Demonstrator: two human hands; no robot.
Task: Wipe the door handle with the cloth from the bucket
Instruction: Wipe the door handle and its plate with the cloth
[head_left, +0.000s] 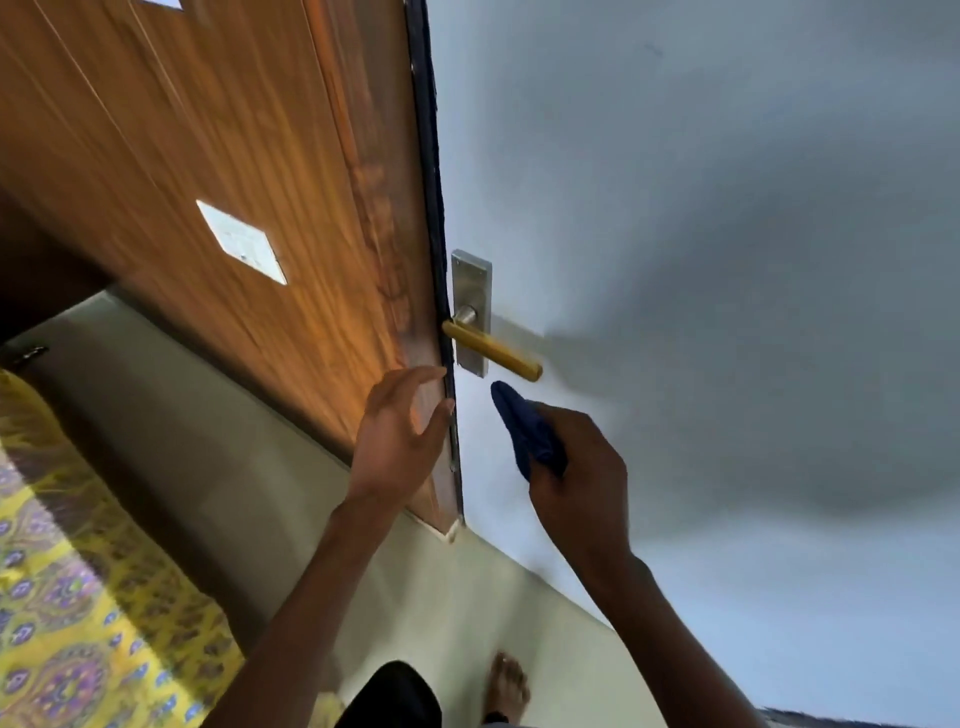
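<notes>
Brass-coloured lever door handle (493, 352) at frame centre, long axis running down-right. Right hand (576, 467) – clenched on bunched dark blue cloth (527, 431) – just below, nearer. Left hand (400, 431) open, fingers at the door edge.

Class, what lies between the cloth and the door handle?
Nothing: in the head view only bare white door shows between the cloth and the handle.
</notes>
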